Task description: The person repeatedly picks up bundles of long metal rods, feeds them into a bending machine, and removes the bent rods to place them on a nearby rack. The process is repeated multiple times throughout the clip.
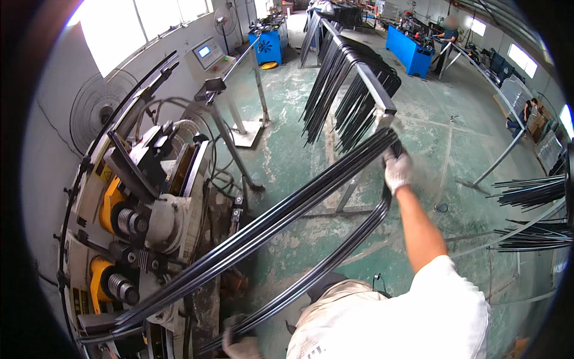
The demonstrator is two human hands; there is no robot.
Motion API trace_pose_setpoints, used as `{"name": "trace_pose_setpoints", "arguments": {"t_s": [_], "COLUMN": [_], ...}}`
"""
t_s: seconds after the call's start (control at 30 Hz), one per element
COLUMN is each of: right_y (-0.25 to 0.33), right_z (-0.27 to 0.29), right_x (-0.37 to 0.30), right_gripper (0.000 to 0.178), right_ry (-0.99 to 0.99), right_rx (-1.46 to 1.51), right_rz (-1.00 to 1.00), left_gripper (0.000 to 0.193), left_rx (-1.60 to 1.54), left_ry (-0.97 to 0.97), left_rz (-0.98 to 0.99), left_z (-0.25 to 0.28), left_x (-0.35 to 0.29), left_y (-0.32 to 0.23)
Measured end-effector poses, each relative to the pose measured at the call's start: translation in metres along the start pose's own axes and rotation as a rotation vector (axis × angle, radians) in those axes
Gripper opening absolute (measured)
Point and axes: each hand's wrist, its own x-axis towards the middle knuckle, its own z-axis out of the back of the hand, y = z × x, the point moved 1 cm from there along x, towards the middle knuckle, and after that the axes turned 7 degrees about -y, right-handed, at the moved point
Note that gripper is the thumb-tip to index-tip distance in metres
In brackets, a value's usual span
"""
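Note:
A bundle of long, thin black metal rods (263,222), bent into a narrow V, stretches across the view from lower left to centre right. My right hand (397,170), in a pale work glove, is closed round the bundle at its bend. Down at the lower edge, my gloved left hand (242,346) grips the bundle's lower leg; it is slightly blurred and partly cut off. The far ends of the upper leg reach over the bending machine (170,224) on the left. Just beyond my right hand stands a rack bar (373,90) hung with many similar bent rods (368,78).
A fan (101,110) and a control panel (206,55) stand by the left wall. Further off are blue machine benches (409,51), with a person (448,39) beside one. Another person (525,115) crouches at right. More rods (532,192) lie on right-hand racks.

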Motion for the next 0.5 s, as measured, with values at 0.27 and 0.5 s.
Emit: {"name": "trace_pose_setpoints", "arguments": {"t_s": [0.27, 0.5], "right_y": [-0.009, -0.105], "right_z": [-0.003, -0.170], "right_x": [0.278, 0.417], "right_gripper": [0.044, 0.085], "right_ry": [-0.047, 0.127], "right_rx": [-0.348, -0.499], "right_rz": [0.297, -0.086], "left_gripper": [0.046, 0.045], "left_rx": [-0.048, 0.342], "left_ry": [-0.240, -0.106], "left_rz": [0.349, -0.002], "left_z": [-0.073, -0.216], "left_x": [0.057, 0.064], "left_y": [0.196, 0.232]}}
